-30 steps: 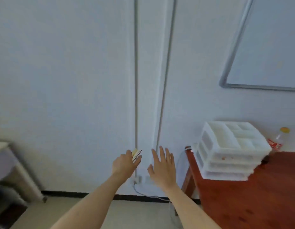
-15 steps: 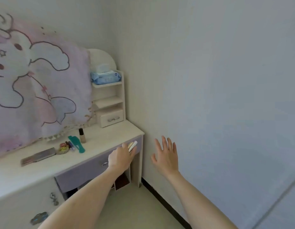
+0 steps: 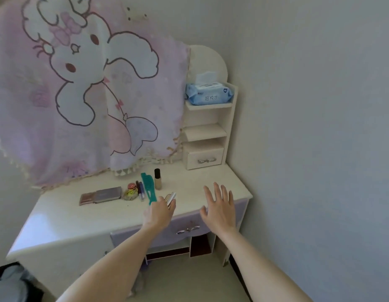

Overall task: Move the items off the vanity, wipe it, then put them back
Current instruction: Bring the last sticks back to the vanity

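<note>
Nearest to the camera, two bare forearms reach forward over the front edge of the cream-white vanity counter [image 3: 84, 219]; the left hand [image 3: 159, 212] has its grip closed around a few thin pale sticks [image 3: 171, 197], whose tips stand out past the fingers, above the counter near its front edge; what kind of sticks they are I cannot tell; the right hand [image 3: 219, 209] is beside it with a wide grip, fingers spread and straight, holding nothing, above the right part of the counter; below the hands is a lilac drawer front with a silver bow handle [image 3: 188, 229]. Further back on the counter lie a teal plastic comb [image 3: 149, 188], an upright small beige bottle with a dark cap [image 3: 158, 179], a little heap of coloured hair ties [image 3: 131, 192] and a flat grey-brown makeup palette [image 3: 101, 195]. At the back right stands a small cream shelf unit [image 3: 229, 127] with a blue pack of wet wipes [image 3: 210, 94] on top; a pink cloth with a white cartoon rabbit [image 3: 84, 94] hangs behind.
</note>
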